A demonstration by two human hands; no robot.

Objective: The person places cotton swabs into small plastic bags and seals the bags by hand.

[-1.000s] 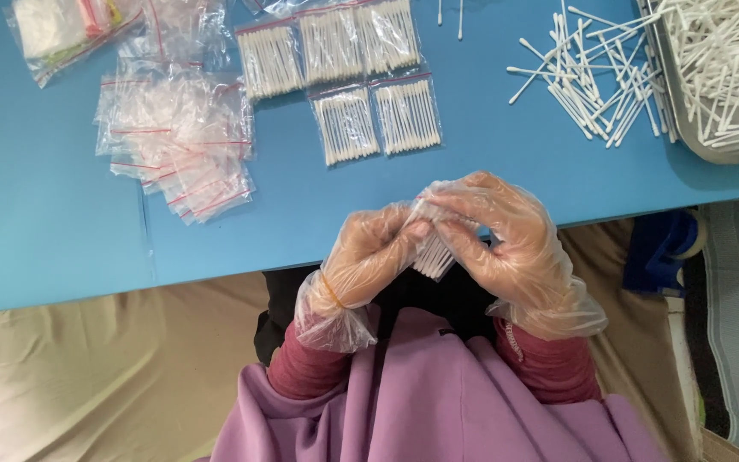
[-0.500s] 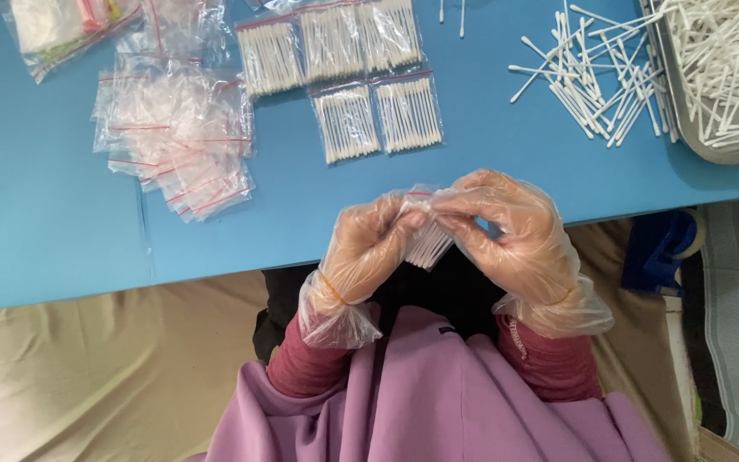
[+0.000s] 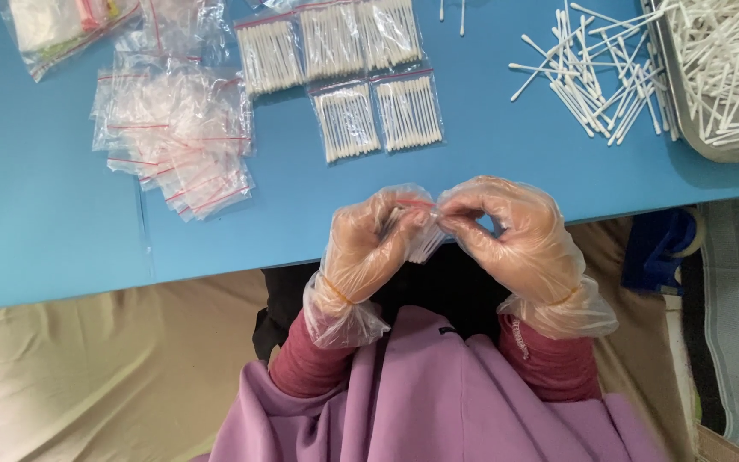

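Note:
Both my hands wear clear plastic gloves and meet at the near edge of the blue table (image 3: pixel 44 214). My left hand (image 3: pixel 368 244) and my right hand (image 3: pixel 515 231) pinch the red-striped top of a small clear bag of cotton swabs (image 3: pixel 421 235) between their fingertips. The bag hangs between the hands, mostly hidden by the fingers. Filled swab bags (image 3: pixel 348 120) lie in rows further up the table.
A pile of empty small zip bags (image 3: pixel 177 137) lies at the upper left. Loose cotton swabs (image 3: pixel 592 73) are scattered at the upper right beside a metal tray (image 3: pixel 694 128) full of swabs. A beige cloth (image 3: pixel 87 368) lies below the table edge.
The hands have shifted slightly along the top of the bag, the fingertips now pinched closer together at its red strip. Nothing on the table moved.

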